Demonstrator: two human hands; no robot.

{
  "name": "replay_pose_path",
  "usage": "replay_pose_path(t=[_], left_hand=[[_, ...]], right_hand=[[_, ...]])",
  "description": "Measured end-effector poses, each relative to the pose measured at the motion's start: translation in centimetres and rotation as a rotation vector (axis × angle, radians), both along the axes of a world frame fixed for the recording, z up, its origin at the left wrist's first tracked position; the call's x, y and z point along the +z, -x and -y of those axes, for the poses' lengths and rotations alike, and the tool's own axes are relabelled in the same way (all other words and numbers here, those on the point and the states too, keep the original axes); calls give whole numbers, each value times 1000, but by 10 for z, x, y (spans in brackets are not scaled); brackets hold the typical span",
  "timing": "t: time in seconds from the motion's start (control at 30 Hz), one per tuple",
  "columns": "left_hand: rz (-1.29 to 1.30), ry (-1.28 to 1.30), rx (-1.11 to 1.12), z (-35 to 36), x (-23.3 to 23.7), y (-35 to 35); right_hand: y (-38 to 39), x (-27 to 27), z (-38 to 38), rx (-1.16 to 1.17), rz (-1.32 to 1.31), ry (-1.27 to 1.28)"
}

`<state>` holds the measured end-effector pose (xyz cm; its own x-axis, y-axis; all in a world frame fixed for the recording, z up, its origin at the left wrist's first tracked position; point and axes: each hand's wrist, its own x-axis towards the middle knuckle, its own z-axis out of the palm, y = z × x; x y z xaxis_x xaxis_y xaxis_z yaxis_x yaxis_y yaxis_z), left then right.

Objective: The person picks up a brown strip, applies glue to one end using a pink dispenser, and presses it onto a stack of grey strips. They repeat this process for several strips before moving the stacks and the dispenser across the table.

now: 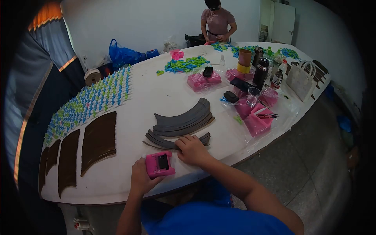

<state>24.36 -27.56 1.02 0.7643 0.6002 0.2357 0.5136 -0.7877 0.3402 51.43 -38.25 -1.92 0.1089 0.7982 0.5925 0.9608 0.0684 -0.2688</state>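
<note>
Far left edge of the tabletop (156,90): the brown curved sheets (98,141) lie flat side by side in a row, each apart from the next. Just behind them the blue and green clips (90,102) stand in tidy lines running toward the far end. I read both groups as finished and set out. Near edge, left of centre: your left hand (140,178) has its grip closed around the pink device (159,164), fingers wrapped under it and thumb along the side. The device rests on the tabletop with its dark window facing up. Just right of it, your right hand (192,149) lies on the near end of the gray curved strips (184,119), fingers loosely curled and tips pressing down on the top piece. The grip clasps nothing that the view shows. The strips sit in two overlapping fans, one under your hand and a bigger one behind it, touching each other. None of them lies in a row yet, so by my estimate most of the gray stock is unhandled. Right side: pink boxes (256,121) on clear plastic, a clear cup (253,95), a dark bottle (261,72) and a white bag (300,80). Far end: another person (217,21) stands working over more clips, well apart from your hands.
</note>
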Motion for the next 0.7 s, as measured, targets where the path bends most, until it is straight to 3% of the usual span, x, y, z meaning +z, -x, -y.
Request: replay_pose_path(t=[0.7], left_hand=[[121, 85, -20, -4, 3, 2]], right_hand=[[3, 13, 4, -16, 10, 77]])
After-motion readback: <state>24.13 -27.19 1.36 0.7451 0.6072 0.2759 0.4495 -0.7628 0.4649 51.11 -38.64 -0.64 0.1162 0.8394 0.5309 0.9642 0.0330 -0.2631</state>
